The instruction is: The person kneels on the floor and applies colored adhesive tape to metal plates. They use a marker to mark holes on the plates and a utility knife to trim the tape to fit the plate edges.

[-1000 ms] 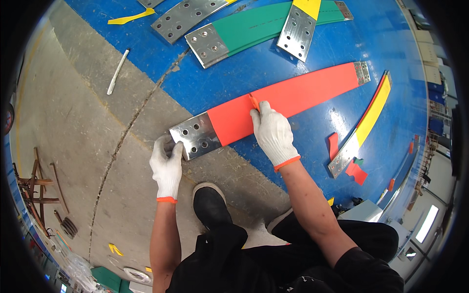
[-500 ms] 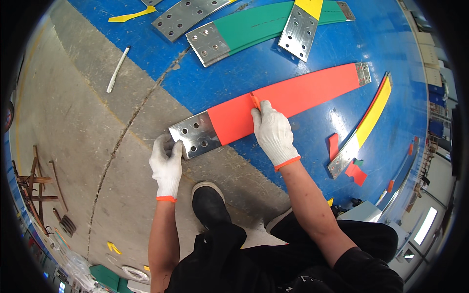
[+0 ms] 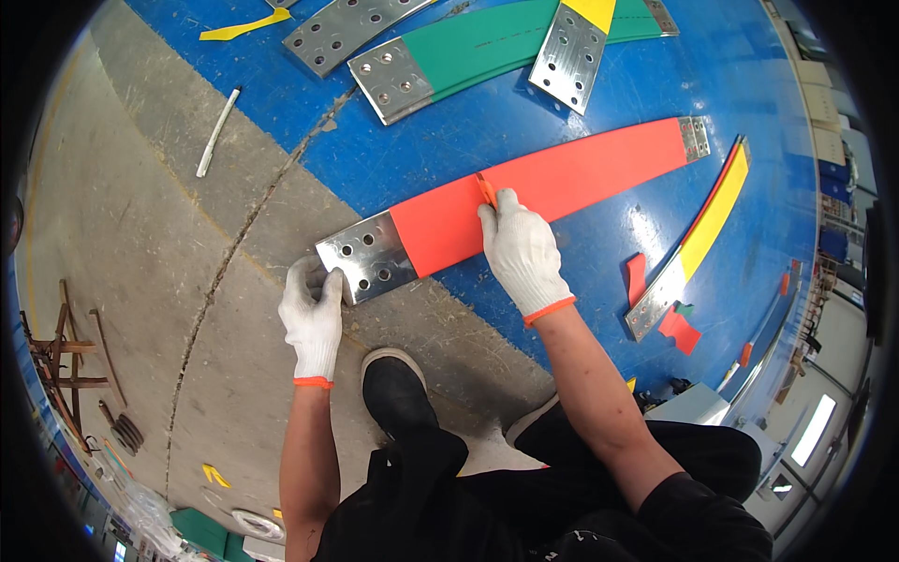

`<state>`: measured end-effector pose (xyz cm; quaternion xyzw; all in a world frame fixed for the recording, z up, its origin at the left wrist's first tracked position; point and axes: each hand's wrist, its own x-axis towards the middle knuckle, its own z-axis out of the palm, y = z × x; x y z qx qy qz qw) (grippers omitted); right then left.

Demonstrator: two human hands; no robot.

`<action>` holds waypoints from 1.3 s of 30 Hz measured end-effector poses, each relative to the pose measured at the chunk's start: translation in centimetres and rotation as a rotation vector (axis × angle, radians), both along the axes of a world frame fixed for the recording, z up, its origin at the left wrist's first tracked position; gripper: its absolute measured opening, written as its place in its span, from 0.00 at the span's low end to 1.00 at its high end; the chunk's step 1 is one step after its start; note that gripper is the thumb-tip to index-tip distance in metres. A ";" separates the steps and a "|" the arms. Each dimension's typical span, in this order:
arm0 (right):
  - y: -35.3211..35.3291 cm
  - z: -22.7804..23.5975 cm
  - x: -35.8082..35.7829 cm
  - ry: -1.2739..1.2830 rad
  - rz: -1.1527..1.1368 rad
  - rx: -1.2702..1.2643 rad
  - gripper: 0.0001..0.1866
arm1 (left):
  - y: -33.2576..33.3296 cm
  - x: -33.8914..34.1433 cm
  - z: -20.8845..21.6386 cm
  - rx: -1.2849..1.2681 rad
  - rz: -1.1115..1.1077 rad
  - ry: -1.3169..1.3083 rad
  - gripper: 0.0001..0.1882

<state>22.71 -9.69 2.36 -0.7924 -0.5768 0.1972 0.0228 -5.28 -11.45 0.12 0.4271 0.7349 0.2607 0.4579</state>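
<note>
A dark shoe (image 3: 398,393) is planted on the grey floor, nearest the body. Farther off on the right, a torn red scrap (image 3: 680,332) lies just beside the metal end of a narrow yellow-covered bar (image 3: 714,225), with a second red piece (image 3: 636,279) close by. The gloved left hand (image 3: 312,318) is partly closed, thumb and fingers holding the left, bare metal end of the red-covered bar (image 3: 581,173), which lies slantwise from the grey floor onto the blue, its right end farther away. The gloved right hand (image 3: 523,248) is closed around an orange tool (image 3: 486,189), its tip at the covering's far edge. Beyond, a thin white stick (image 3: 218,131) lies on the left, and a metal-ended yellow piece (image 3: 568,56) crosses a green-covered bar (image 3: 492,47).
</note>
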 end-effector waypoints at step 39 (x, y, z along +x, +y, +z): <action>-1.4 0.1 -0.3 0.014 0.025 -0.017 0.16 | 2.1 1.3 1.1 0.299 -0.828 0.747 0.60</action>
